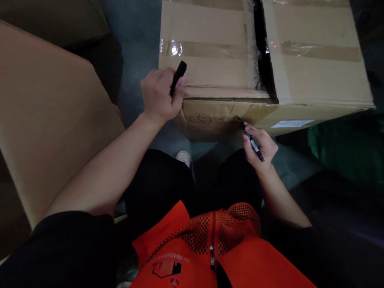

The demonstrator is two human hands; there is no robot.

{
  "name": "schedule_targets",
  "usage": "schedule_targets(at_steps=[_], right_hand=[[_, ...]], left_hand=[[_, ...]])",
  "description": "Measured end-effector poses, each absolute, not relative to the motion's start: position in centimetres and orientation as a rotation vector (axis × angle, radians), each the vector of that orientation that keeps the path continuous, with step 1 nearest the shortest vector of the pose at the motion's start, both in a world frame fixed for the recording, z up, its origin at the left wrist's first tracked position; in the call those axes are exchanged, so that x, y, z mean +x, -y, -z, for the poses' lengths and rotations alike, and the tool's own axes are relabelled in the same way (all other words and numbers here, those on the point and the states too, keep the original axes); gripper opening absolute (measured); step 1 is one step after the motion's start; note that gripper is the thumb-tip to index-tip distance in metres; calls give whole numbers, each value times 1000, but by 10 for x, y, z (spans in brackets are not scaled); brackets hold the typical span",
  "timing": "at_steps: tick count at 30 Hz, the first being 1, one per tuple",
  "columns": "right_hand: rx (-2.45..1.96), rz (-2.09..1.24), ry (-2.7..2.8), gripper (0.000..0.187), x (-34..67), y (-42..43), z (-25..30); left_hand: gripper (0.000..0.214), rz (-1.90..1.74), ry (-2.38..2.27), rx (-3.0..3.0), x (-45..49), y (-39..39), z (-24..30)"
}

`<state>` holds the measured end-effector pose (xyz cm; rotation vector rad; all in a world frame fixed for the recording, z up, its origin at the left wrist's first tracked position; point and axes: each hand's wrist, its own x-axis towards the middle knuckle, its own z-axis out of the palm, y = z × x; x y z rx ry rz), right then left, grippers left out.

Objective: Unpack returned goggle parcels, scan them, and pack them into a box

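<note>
A black marker (pixel 251 141) with a small white label is gripped in my right hand (pixel 261 147), its tip at the near side of a taped cardboard box (pixel 207 68). Black handwriting (pixel 200 119), a circled character and further strokes, runs along that side, left of the tip. My left hand (pixel 162 94) rests at the box's near left corner and is closed around a black marker cap (pixel 179 74) that points up. A white printed label (pixel 292 123) is stuck on the same side, to the right of my right hand.
To the left stands a large cardboard box (pixel 51 108), with another box (pixel 51 20) behind it. A dark gap (pixel 264 52) splits the taped box's top. Something green (pixel 345 140) lies at the right. My shoe (pixel 183 157) shows on the grey floor below.
</note>
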<state>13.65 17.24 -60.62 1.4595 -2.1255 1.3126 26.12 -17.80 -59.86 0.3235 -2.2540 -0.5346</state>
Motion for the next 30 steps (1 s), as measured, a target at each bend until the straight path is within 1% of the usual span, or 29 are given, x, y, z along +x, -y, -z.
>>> schedule_targets(at_steps=[3,8,14,18,21,27,30], right_hand=[[1450,-1293,2160,24,135,-171,610],[1644,-1316,2183,20,133,-173,625],[1529,-1305,2187,19,130,-182,628],[1629,-1350,2129,20,135,-172,625],[1631,-1351,2131,21,137,-172,621],[1347,-1295,2099,25,129,-192,613],[1354,-1305,2082,26,128,-191,615]], left_hand=[[48,597,2261,330,261,179,599],[45,561,2245,332,262,177,596],[47,529,2282,306,263,177,594],[49,534,2273,356,263,175,592],[54,526,2265,360,262,174,593],[60,412,2295,375,263,175,593],[75,400,2366,454,265,171,587]])
